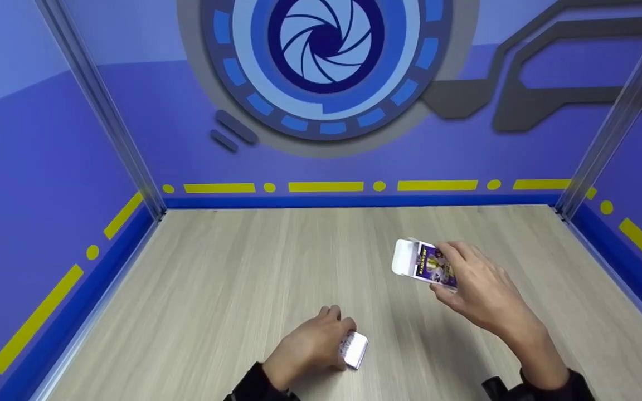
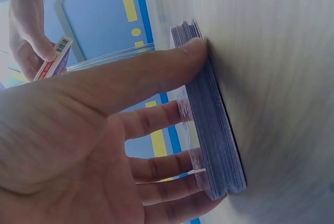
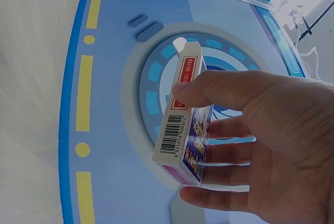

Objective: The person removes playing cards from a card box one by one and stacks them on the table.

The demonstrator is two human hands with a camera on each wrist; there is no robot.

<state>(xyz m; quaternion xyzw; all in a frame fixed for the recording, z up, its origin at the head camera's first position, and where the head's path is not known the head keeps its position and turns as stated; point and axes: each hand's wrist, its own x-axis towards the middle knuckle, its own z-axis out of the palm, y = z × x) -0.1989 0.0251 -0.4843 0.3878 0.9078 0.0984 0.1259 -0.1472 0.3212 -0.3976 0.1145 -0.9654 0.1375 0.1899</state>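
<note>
Left hand (image 1: 312, 342) pinches the card stack (image 1: 355, 352) between thumb (image 2: 151, 71) and fingers (image 2: 152, 120), probably slippery, best squeezed by its long edges; right hand (image 1: 485, 287) pinches the carton (image 1: 431, 264), likely light, crushable, by its sides!

"How do we hold our bare left hand (image 1: 311, 342)?"
"Low, with our left thumb (image 2: 151, 70) set across from our left fingers (image 2: 159, 167), pinching."
"And our bare right hand (image 1: 480, 284)?"
"Raised farther forward, gripping between right thumb (image 3: 224, 88) and fingers, black cuff (image 1: 560, 389) at our wrist (image 1: 544, 365)."
</note>
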